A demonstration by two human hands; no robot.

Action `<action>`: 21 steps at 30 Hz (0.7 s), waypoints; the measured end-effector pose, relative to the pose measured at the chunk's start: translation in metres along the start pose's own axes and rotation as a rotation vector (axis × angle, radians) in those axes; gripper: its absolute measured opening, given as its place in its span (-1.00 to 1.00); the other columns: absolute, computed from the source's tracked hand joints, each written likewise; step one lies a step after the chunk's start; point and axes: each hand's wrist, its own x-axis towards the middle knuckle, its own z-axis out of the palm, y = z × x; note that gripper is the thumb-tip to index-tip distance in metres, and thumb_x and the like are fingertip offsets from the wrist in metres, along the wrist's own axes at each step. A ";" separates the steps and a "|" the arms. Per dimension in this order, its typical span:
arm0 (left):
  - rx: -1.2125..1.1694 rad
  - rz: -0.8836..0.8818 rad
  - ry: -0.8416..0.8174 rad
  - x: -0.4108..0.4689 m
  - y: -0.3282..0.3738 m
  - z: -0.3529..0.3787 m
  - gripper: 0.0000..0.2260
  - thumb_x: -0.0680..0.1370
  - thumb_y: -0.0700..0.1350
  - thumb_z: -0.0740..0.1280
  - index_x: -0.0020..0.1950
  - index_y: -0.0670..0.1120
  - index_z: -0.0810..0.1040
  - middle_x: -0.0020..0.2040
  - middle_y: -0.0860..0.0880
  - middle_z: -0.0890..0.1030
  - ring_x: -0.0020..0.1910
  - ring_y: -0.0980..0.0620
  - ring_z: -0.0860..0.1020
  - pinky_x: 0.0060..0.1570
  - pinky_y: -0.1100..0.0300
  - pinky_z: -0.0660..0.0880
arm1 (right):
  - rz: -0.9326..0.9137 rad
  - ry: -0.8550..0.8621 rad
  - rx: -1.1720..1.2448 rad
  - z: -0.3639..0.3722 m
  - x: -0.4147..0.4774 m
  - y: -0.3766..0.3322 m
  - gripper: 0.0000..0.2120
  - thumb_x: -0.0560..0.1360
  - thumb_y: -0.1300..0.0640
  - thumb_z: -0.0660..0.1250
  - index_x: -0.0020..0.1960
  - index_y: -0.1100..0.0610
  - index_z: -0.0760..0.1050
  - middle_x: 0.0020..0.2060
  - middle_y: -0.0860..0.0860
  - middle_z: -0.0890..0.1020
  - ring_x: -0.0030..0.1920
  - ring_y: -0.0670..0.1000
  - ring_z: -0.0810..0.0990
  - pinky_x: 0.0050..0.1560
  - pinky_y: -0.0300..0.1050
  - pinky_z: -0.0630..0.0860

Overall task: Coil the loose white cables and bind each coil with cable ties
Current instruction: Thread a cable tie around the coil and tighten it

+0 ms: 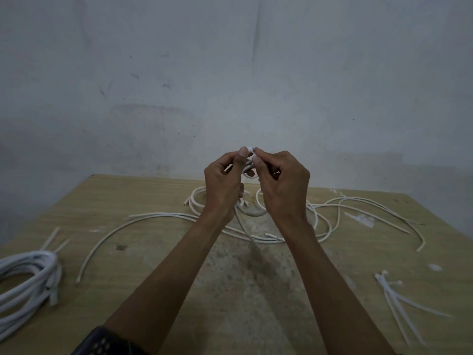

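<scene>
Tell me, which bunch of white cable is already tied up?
The coiled bundle at the table's left edge: cable ties bind it, their tails sticking up. The other cables lie loose in the middle.

Desk middle: loose cables [256, 226] sprawl from centre to the right edge, blocking a flat pass.
Left edge: bound coil [28, 280].
Near right corner: cable ties [399, 298].
Near edge, centre: bare desk [230, 303], open.
</scene>
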 end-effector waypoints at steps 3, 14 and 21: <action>0.160 0.153 -0.056 0.004 -0.005 -0.007 -0.83 0.60 -0.10 0.38 -0.01 -0.19 0.69 -0.25 -0.07 0.64 -0.40 0.09 0.54 -0.47 0.30 0.41 | 0.073 -0.041 0.100 -0.003 0.003 -0.003 -0.80 0.57 0.08 0.40 0.16 0.10 0.67 -0.12 0.01 0.65 -0.28 -0.17 0.66 -0.19 -0.32 0.58; 0.114 -0.072 -0.038 0.002 -0.014 0.001 -0.82 0.60 -0.04 0.37 -0.04 -0.11 0.71 -0.46 0.00 0.47 -0.57 0.06 0.33 -0.59 0.32 0.26 | 0.293 -0.037 0.385 -0.046 0.029 0.002 -0.84 0.55 0.15 0.43 -0.08 0.27 0.63 -0.38 0.07 0.66 -0.39 0.03 0.64 -0.29 -0.07 0.63; -0.328 -0.384 0.022 0.021 -0.003 -0.018 -0.80 0.58 -0.02 0.37 0.00 -0.14 0.67 -0.35 0.01 0.50 -0.58 0.22 0.29 -0.62 0.44 0.25 | 0.193 -0.851 0.278 -0.050 0.019 0.004 -0.49 0.30 0.35 0.60 0.19 0.04 0.64 -0.14 0.14 0.71 -0.25 0.03 0.64 -0.15 -0.10 0.63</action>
